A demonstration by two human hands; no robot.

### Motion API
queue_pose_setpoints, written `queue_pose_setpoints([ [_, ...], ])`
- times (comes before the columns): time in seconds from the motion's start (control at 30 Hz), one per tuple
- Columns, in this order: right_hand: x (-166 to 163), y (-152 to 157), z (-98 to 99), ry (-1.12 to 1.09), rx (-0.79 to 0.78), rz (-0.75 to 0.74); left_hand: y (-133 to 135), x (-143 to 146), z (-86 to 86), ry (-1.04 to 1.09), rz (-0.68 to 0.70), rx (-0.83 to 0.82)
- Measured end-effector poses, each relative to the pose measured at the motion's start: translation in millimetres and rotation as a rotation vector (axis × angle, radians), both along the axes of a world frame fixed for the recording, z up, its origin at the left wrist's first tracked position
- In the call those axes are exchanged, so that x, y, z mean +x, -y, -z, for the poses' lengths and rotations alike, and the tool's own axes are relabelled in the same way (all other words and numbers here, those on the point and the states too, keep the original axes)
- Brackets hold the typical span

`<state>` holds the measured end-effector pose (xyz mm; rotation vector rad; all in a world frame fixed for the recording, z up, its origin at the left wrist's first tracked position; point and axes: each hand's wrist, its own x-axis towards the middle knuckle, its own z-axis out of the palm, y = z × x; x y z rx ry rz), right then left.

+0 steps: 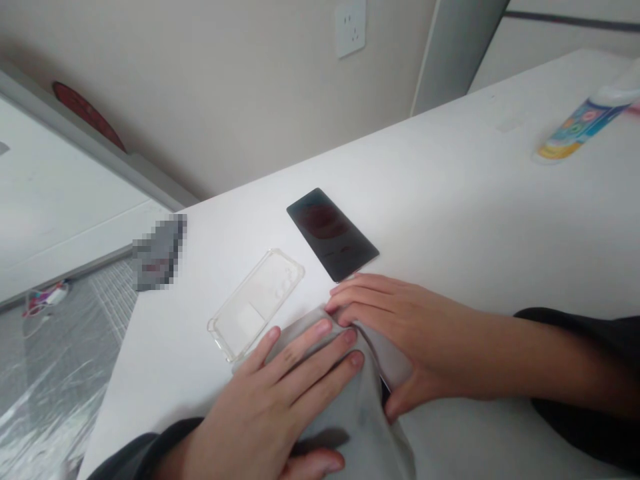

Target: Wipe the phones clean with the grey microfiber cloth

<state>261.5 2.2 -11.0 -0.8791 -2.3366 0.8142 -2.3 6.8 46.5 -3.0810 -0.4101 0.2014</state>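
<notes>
A grey cloth point(360, 413) drapes over a flat, pale slab that looks like a phone point(377, 347); only its right side and a dark edge show. My left hand point(270, 393) lies on the cloth with its fingers stretched out and pressing down. On the other side, my right hand point(400, 327) grips the phone by its edges, fingertips at the far end and thumb at the near side. Just beyond my right fingertips a dark-screened phone point(333, 233) lies flat on the table. A clear phone case point(257, 303) rests left of it, near my left fingers.
The white table point(450, 193) meets the wall at the back. A bottle with a colourful label point(583, 130) lies or leans at the far right. At the left edge sits a pixelated grey thing point(160, 253). A wall socket point(351, 28) is above the table.
</notes>
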Motion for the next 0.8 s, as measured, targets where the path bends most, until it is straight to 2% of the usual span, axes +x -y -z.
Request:
queue_pose_setpoints([
  [0.17, -2.5, 0.4, -4.5, 0.022, -0.013, 0.010, -5.0, 6.4, 0.3, -0.008, 0.008, 0.017],
  [0.33, -3.9, -2.1, -6.5, -0.016, -0.029, 0.009, 1.6, -3.7, -2.4, 0.006, 0.007, 0.020],
  [0.5, -2.0, -0.9, -4.4, -0.020, -0.040, 0.002, 12.4, -27.0, 1.4, 0.008, -0.036, 0.014],
  [0.67, -0.7, 0.1, -3.4, -0.032, -0.019, 0.008, 21.3, -59.5, 10.8, 0.019, -0.017, 0.070],
  [0.8, -1.3, -0.9, -6.1, -0.001, -0.034, 0.001, 28.5, -83.8, 10.7, 0.004, -0.026, 0.075],
])
